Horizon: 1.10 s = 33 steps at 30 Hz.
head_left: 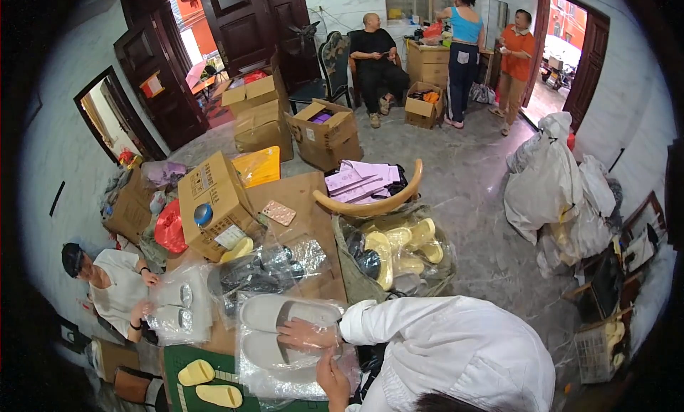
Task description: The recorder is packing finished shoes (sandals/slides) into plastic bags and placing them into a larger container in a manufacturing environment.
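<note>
A pair of light grey slippers (265,313) lies in a clear plastic bag (267,387) on the table before me. My right hand (308,334) rests flat across the slippers, fingers stretched out over the film. Close by, my left hand (332,375) pinches the bag's edge with its fingers together. Beyond them are black slippers (249,273) in clear wrap. Two pale yellow slippers (219,395) sit on a green cutting mat (174,358). A sack (342,248) holding several yellow slippers (385,259) stands at the table's far right side.
Across the table a co-worker (114,284) handles bagged white slippers (171,305). A cardboard box (214,198) with a blue tape roll (203,213) and a phone (278,213) occupy the table. A curved wooden chair back (370,207) borders the sack. White sacks (545,184) stand right; three people are behind.
</note>
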Tool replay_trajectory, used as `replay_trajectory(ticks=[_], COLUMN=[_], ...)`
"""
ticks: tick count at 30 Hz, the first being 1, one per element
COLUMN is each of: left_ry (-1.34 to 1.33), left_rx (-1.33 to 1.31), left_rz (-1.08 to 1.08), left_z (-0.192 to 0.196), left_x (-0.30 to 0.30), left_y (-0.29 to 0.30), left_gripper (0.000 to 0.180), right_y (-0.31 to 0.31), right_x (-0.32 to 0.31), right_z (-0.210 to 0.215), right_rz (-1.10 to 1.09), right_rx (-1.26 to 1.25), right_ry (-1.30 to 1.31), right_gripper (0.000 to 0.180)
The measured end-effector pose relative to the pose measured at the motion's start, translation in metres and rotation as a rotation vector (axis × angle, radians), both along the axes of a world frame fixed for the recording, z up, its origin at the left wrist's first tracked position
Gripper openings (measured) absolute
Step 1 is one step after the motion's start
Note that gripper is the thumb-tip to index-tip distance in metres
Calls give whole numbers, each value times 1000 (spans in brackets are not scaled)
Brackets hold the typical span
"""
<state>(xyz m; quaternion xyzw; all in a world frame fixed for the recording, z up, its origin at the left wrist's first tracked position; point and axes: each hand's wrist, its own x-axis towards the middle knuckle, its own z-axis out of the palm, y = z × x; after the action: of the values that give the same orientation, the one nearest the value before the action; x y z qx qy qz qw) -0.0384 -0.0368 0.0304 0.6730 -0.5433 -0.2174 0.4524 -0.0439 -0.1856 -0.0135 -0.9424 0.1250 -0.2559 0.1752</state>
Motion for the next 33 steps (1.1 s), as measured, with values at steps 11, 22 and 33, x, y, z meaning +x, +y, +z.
replay_trajectory(ticks=[11, 22, 33], left_ry=[471, 115, 49], left_rx=[-170, 9, -74], left_rz=[546, 658, 711], left_z=[28, 73, 66], left_x=[30, 38, 46], left_y=[-11, 9, 7], left_gripper=[28, 32, 24], right_y=[-15, -18, -34], right_x=[9, -105, -87], right_z=[-3, 43, -16], right_rz=[333, -249, -29], right_rx=[133, -180, 1710], right_ry=[406, -131, 532], right_gripper=[28, 52, 33])
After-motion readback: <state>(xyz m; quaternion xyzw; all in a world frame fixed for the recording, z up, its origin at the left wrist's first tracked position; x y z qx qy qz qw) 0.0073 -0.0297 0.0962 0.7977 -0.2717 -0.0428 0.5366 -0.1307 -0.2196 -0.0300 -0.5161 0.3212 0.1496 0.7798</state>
